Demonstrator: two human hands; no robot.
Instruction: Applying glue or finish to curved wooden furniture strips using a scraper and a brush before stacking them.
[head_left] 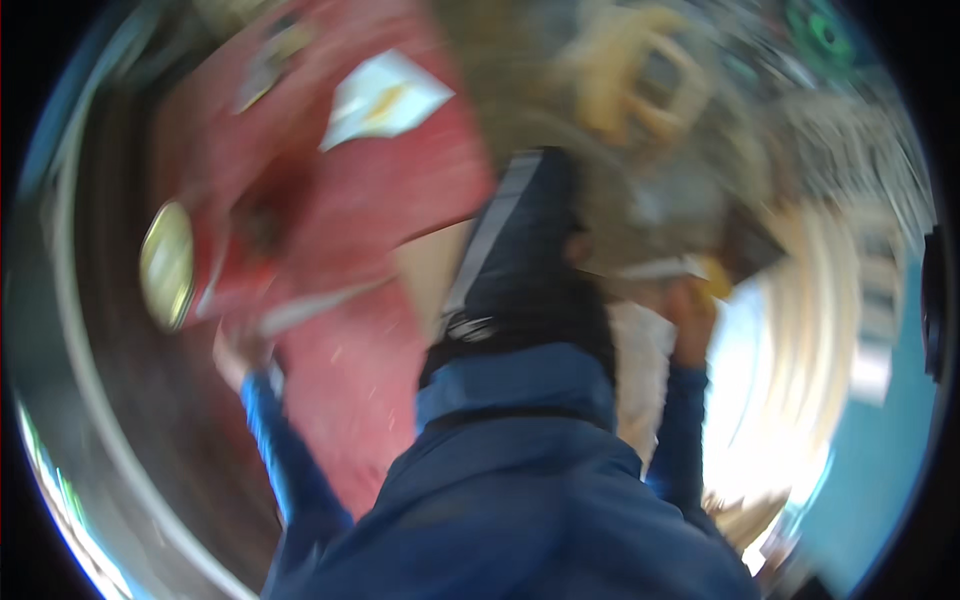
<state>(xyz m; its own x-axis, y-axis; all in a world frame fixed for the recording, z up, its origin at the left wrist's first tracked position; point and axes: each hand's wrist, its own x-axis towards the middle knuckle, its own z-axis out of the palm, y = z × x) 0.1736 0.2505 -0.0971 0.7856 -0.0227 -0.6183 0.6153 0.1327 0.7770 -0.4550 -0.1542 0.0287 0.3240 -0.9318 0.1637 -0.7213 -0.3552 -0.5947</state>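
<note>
Likely workshop: red work surface (420,180), tan looped frame (602,85), dense grey clutter (850,140), blurred.

Navy-blue jacket (470,510) with long sleeves (295,475); black trousers (535,280); a grey stripe (495,225) down one leg; a small pale marking (470,327) near its end.

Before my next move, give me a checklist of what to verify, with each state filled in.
1. Both hands in view, left and right: ok.
2. View sharp enough for fine detail: not ok, heavily blurred.
3. Left hand's grip on the pale strip by it: cannot tell.
4. Right hand's grip on the yellow thing beside it: cannot tell.
5. White sheet on the red surface apart from both hands: ok.
</note>
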